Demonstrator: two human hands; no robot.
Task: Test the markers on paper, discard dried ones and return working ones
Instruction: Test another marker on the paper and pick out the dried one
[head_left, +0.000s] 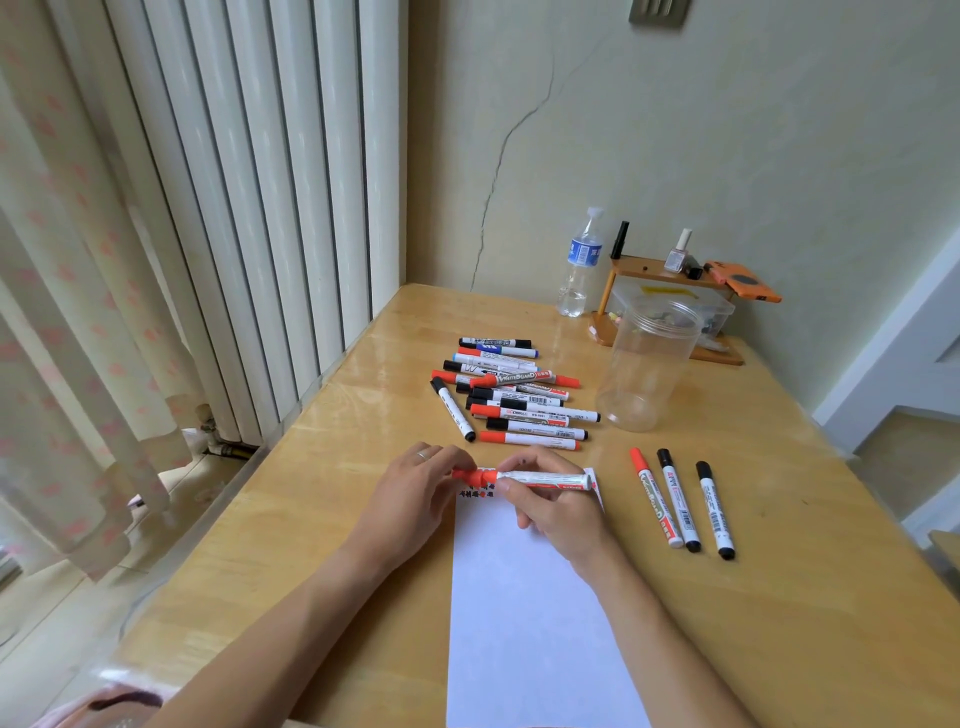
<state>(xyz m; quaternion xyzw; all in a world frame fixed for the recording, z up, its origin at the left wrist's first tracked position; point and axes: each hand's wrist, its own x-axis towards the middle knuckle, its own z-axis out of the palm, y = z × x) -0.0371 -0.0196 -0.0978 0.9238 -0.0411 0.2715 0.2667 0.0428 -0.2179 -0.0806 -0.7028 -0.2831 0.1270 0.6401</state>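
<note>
A red marker (524, 478) is being held level over the top edge of the paper (524, 597), its barrel being gripped by the curled fingers of the right hand (556, 506) while its cap end is being pinched by the left hand (415, 491). Judged best, the cap is being worked straight along the barrel, with wrists kept low. Just under the fingertips, test marks (475, 494) are being shown; beyond the fingers, the marker pile (511, 395) and clear jar (647, 364) are waiting.
</note>
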